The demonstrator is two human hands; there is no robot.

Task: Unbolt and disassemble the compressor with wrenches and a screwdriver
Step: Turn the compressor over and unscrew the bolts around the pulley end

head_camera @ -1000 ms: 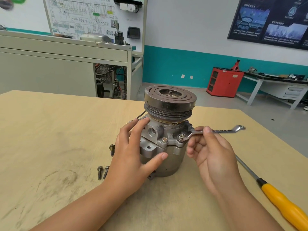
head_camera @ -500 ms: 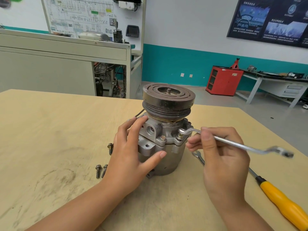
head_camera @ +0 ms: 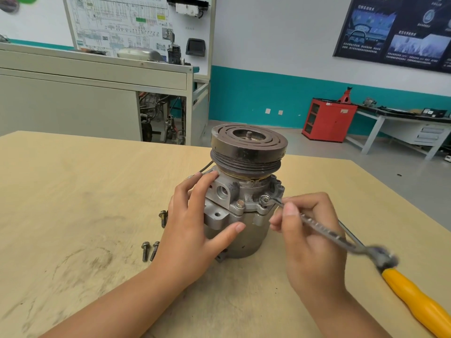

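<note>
Between the thumb and curled fingers (head_camera: 290, 215) of the right hand (head_camera: 314, 240) lies the shank of the wrench (head_camera: 319, 226), pinched lightly, its ring end dropped over a flange bolt (head_camera: 265, 199) just beyond the fingertips. Opposite, the left hand (head_camera: 192, 230) wraps the compressor (head_camera: 244, 215), with its fingers (head_camera: 202, 189) over the port block and its thumb pressed on the housing. The compressor stands upright on the bench (head_camera: 73, 191) between both hands. To turn this bolt well, I judge the ring should sit square and fully down on the head while the left hand braces against the twist. A second bolt (head_camera: 240, 204) waits toward the left thumb. Outside the left hand lie three loose bolts (head_camera: 145, 251), and beyond the right wrist rests a yellow-handled screwdriver (head_camera: 415, 301).
</note>
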